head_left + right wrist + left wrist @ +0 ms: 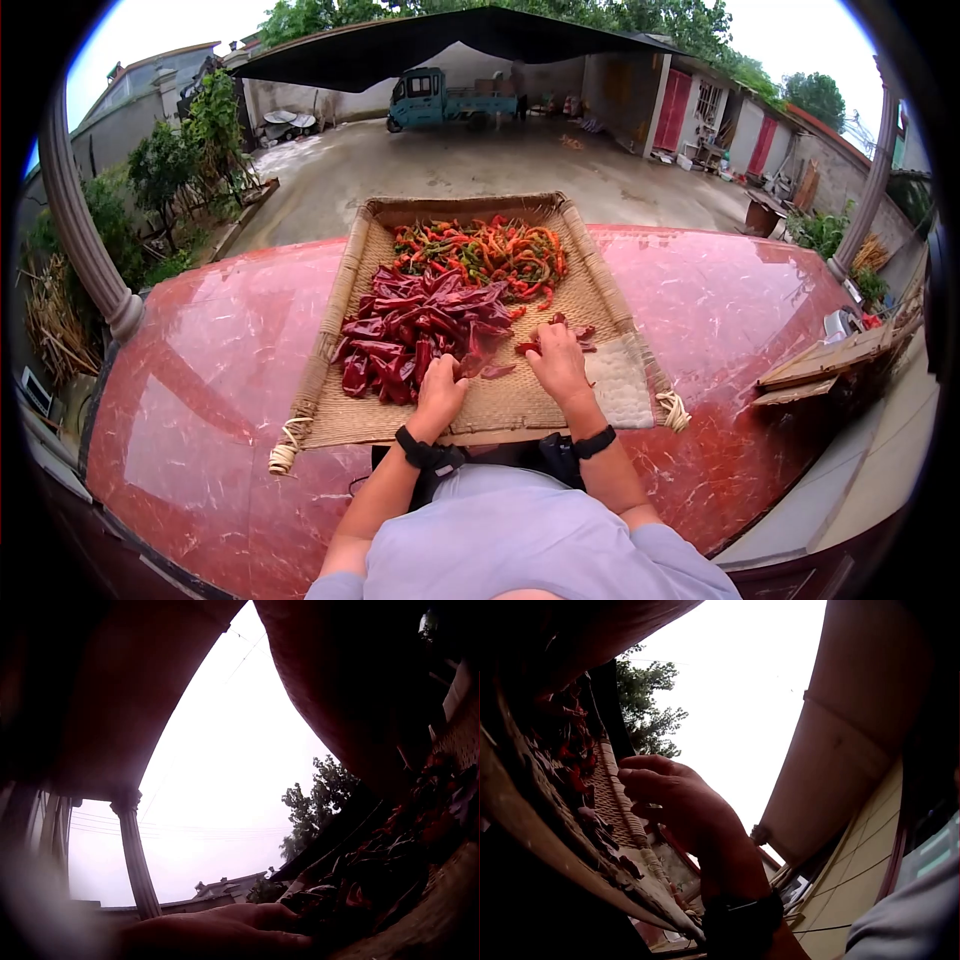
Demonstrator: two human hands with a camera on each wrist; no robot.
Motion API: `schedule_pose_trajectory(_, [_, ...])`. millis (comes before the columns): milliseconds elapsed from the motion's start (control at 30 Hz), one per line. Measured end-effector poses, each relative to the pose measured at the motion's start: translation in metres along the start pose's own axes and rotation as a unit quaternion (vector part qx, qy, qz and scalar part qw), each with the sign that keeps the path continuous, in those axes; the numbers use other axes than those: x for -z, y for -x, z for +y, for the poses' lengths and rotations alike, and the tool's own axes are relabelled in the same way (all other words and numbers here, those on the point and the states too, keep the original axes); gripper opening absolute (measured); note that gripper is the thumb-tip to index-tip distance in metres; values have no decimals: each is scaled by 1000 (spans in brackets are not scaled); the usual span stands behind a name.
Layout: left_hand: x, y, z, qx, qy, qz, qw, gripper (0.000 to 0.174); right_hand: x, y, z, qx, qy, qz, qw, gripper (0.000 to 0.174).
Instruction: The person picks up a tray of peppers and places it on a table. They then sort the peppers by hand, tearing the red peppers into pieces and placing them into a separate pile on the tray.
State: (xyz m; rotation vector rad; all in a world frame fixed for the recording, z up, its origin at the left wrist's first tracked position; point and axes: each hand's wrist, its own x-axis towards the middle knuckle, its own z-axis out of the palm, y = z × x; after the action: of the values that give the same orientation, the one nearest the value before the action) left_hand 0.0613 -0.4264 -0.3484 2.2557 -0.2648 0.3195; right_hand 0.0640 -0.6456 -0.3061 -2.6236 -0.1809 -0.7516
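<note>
Just beyond left hand (439, 394): dark-red peppers (410, 325); right hand (561, 366) farther right.

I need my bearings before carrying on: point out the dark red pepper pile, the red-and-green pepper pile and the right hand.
Dark red pepper pile (420, 322): head view, middle of the heap.
Red-and-green pepper pile (487, 252): head view, middle of the heap.
Right hand (560, 362): head view, back of the hand.

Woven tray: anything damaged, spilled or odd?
Yes: a pale patch at the near right corner doesn't match the surrounding weave; maybe a repair. A few dark red peppers lie by the right hand, apart from the main heap. No obvious spill outside the tray.
</note>
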Motion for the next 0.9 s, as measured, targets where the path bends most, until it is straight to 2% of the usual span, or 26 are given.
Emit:
schedule_pose_trajectory(33, [3,-2,5,-3,29,-2,1000,26,-2,2,-12,-34,-119,-65,990,38])
schedule_pose_trajectory(67, [6,-1,10,-4,57,-5,998,25,-6,3,-23,-44,-244,-127,960,43])
schedule_pose_trajectory(100, [7,0,14,-6,86,-10,996,24,-7,5,-34,-8,-278,-146,950,42])
schedule_pose_trajectory(200, [-1,-2,9,-107,160,6,981,24,-21,7,-47,110,-322,-151,928,35])
schedule_pose_trajectory(233, [0,0,13,-71,167,3,983,28,-22,7,-49,114,-336,-119,927,27])
schedule_pose_trajectory(333, [5,1,21,-5,218,-37,975,31,-18,3,-41,-16,-406,-175,897,19])
schedule_pose_trajectory(367, [2,1,18,11,215,-54,975,34,-15,4,-37,-25,-383,-162,909,19])
schedule_pose_trajectory(467, [-8,-1,4,-67,127,-58,988,38,0,-3,-22,-47,-310,-124,941,16])
schedule_pose_trajectory(500, [-5,1,3,-46,151,-109,981,40,4,-5,-15,-61,-297,-104,947,16])
schedule_pose_trajectory(533, [-5,2,3,-97,95,-114,984,40,8,-8,-6,-53,-205,-47,976,17])
schedule_pose_trajectory(600, [-6,4,2,-196,-18,-122,973,39,15,-14,5,-35,-18,68,997,19])
schedule_pose_trajectory(633, [-7,4,2,-160,-21,-175,971,37,16,-18,6,-39,-2,67,997,21])
schedule_pose_trajectory(667, [-8,4,1,-163,-39,-180,969,39,18,-22,5,-44,14,66,997,23])
schedule_pose_trajectory(700, [-10,3,-1,-165,-57,-187,967,40,22,-25,3,-50,30,64,996,26])
schedule_pose_trajectory(833, [-17,2,-6,-169,-94,-171,966,51,11,-38,-28,-23,27,-144,989,36])
schedule_pose_trajectory(900, [-20,3,-10,-163,-97,-163,968,54,-15,-45,-30,-37,44,-199,978,39])
